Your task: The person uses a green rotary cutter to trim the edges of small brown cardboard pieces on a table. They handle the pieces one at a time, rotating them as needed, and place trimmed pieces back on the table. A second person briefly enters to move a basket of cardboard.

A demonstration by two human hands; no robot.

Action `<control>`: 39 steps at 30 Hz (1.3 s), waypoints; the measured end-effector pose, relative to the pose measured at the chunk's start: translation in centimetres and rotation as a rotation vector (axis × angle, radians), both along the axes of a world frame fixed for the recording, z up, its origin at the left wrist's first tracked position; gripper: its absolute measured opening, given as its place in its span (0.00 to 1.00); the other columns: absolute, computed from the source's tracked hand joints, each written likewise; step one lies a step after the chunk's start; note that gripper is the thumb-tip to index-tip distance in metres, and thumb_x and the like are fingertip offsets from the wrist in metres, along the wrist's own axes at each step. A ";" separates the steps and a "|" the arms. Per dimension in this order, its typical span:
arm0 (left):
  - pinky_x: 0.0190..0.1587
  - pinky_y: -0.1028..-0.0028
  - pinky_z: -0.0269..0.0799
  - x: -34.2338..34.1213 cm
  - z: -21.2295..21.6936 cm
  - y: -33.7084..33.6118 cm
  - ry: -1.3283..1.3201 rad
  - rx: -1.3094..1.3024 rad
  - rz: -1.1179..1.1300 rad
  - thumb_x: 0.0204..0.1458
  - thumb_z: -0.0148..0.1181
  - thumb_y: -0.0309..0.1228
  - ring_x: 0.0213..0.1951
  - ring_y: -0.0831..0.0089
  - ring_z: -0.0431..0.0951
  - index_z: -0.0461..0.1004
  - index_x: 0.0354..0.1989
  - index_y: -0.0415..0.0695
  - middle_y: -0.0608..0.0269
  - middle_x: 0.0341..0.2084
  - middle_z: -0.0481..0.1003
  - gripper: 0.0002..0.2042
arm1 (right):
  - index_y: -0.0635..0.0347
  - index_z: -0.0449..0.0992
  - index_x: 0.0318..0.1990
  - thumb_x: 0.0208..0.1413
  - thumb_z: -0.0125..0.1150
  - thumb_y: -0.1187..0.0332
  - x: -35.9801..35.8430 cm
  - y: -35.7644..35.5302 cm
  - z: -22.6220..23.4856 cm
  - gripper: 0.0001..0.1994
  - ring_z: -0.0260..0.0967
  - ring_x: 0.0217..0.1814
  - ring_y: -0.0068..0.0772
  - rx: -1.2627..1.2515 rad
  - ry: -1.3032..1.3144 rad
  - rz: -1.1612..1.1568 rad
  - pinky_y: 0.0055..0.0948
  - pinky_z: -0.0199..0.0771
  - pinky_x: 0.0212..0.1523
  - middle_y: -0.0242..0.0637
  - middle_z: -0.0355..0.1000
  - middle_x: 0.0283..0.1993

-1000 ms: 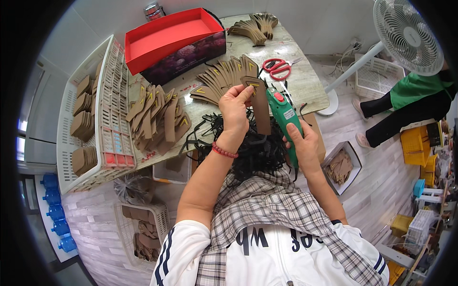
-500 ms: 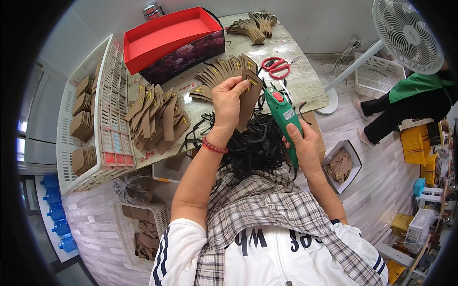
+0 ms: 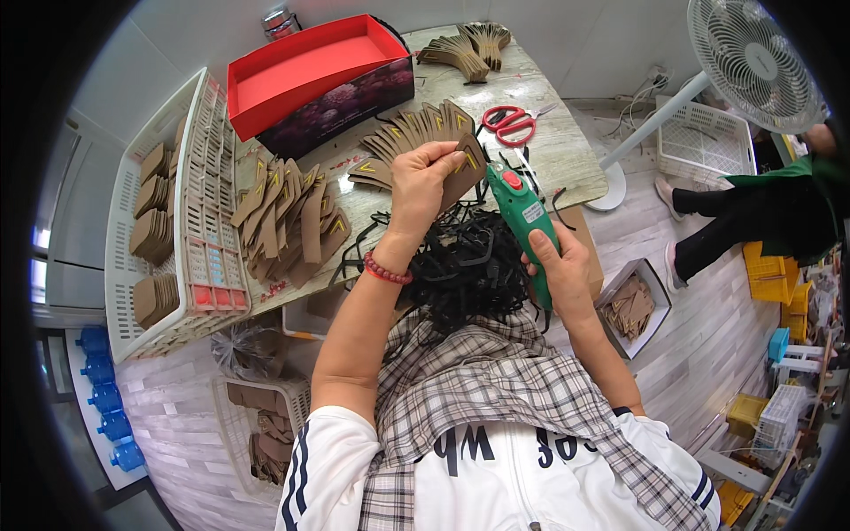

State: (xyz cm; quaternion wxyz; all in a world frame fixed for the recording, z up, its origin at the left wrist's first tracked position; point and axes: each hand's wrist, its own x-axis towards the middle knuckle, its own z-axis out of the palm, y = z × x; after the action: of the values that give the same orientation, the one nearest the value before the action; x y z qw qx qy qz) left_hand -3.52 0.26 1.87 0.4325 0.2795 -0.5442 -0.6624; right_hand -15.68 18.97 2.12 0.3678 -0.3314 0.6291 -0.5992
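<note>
My left hand (image 3: 420, 193) is closed, pinching a flat brown piece (image 3: 459, 181) marked with a yellow chevron. In my right hand (image 3: 564, 276) is a green handheld electric cutter (image 3: 519, 209) with a red button, its head close to the right edge of the brown piece. A tangled heap of black strip offcuts (image 3: 469, 270) lies below both hands, at the table edge and over my checked apron. Just beyond the left hand, similar brown pieces (image 3: 409, 133) are fanned out, and another loose heap of brown pieces (image 3: 288, 208) lies to the left.
Red-handled scissors (image 3: 511, 126) and bundled brown pieces (image 3: 456, 55) lie farther back on the table. A red box (image 3: 319, 66) stands at the back left, beside a white crate (image 3: 208, 177). At the right are a fan (image 3: 753, 66), a box of pieces (image 3: 633, 310) and another person's legs (image 3: 730, 234).
My left hand has turned the brown piece so its lower end tilts more to the left. The cutter remains near the piece's edge. At the right, the other person has shifted.
</note>
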 end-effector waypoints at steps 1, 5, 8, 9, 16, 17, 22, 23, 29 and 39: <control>0.34 0.83 0.70 0.0 0.2 0.1 -0.018 -0.005 -0.014 0.52 0.59 0.23 0.29 0.84 0.74 0.78 0.37 0.33 0.66 0.28 0.78 0.07 | 0.65 0.74 0.43 0.56 0.61 0.57 0.0 0.0 0.0 0.19 0.66 0.27 0.14 0.002 -0.003 -0.001 0.16 0.66 0.24 0.28 0.70 0.28; 0.34 0.83 0.69 0.1 0.4 0.2 -0.085 -0.040 -0.060 0.51 0.59 0.23 0.29 0.84 0.73 0.79 0.35 0.33 0.67 0.27 0.78 0.07 | 0.65 0.74 0.44 0.56 0.61 0.56 -0.1 -0.1 0.1 0.19 0.66 0.27 0.15 0.005 -0.007 -0.007 0.16 0.66 0.24 0.28 0.70 0.28; 0.33 0.83 0.68 0.3 0.3 0.0 -0.119 -0.044 -0.108 0.51 0.59 0.23 0.29 0.85 0.72 0.79 0.35 0.33 0.68 0.26 0.77 0.07 | 0.65 0.74 0.43 0.56 0.61 0.56 -0.1 -0.1 0.1 0.19 0.66 0.27 0.15 0.003 -0.018 -0.012 0.16 0.67 0.24 0.28 0.70 0.28; 0.33 0.83 0.68 0.4 0.3 -0.1 -0.127 -0.040 -0.129 0.51 0.59 0.23 0.29 0.85 0.72 0.78 0.35 0.32 0.68 0.26 0.77 0.07 | 0.65 0.74 0.43 0.56 0.61 0.56 -0.1 -0.1 0.1 0.19 0.66 0.27 0.15 0.003 -0.024 -0.014 0.16 0.67 0.24 0.28 0.70 0.28; 0.29 0.82 0.65 0.5 0.8 -1.6 -0.348 -0.217 -0.271 0.49 0.60 0.23 0.25 0.84 0.70 0.77 0.32 0.34 0.70 0.21 0.75 0.05 | 0.64 0.74 0.42 0.57 0.60 0.55 -0.5 0.1 0.2 0.19 0.64 0.24 0.14 0.029 -0.002 -0.019 0.16 0.64 0.23 0.28 0.69 0.26; 0.29 0.81 0.65 0.4 1.0 -1.9 -0.398 -0.279 -0.302 0.48 0.61 0.23 0.25 0.84 0.70 0.77 0.31 0.35 0.70 0.22 0.75 0.05 | 0.63 0.74 0.42 0.57 0.59 0.55 -0.4 0.2 0.2 0.18 0.63 0.23 0.14 0.025 0.004 -0.029 0.15 0.64 0.24 0.29 0.69 0.25; 0.26 0.82 0.65 1.1 2.4 -4.1 -0.252 -0.314 0.102 0.49 0.61 0.25 0.25 0.83 0.71 0.76 0.32 0.37 0.68 0.24 0.74 0.05 | 0.61 0.73 0.39 0.58 0.58 0.54 -0.6 0.4 -0.2 0.17 0.63 0.21 0.13 0.051 0.018 -0.070 0.15 0.64 0.23 0.28 0.69 0.24; 0.26 0.82 0.66 1.5 2.3 -5.4 -0.199 -0.214 0.209 0.50 0.61 0.25 0.25 0.82 0.71 0.75 0.32 0.38 0.67 0.24 0.74 0.05 | 0.62 0.73 0.40 0.58 0.58 0.54 -0.9 0.8 0.2 0.17 0.63 0.22 0.13 0.041 0.088 -0.054 0.16 0.64 0.23 0.28 0.69 0.24; 0.45 0.59 0.76 3.1 -6.2 -7.5 0.446 0.607 0.095 0.51 0.54 0.24 0.38 0.62 0.79 0.75 0.36 0.41 0.57 0.34 0.78 0.06 | 0.62 0.74 0.43 0.56 0.61 0.55 -1.5 2.3 -0.2 0.18 0.66 0.25 0.17 0.044 0.034 -0.130 0.20 0.69 0.25 0.29 0.70 0.26; 0.33 0.69 0.73 1.5 -5.6 -2.9 0.546 1.039 0.016 0.53 0.56 0.24 0.29 0.69 0.75 0.72 0.33 0.37 0.60 0.24 0.74 0.03 | 0.58 0.75 0.46 0.53 0.58 0.44 -0.7 3.7 0.1 0.25 0.73 0.27 0.32 0.070 0.205 -0.208 0.30 0.71 0.32 0.38 0.74 0.26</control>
State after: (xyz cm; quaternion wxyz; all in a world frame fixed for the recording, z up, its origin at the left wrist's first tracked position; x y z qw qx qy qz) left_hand -1.99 -2.62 -3.77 0.3682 0.2782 -0.0149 -0.8870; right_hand -16.41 22.68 2.26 0.2489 -0.3107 0.7148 -0.5749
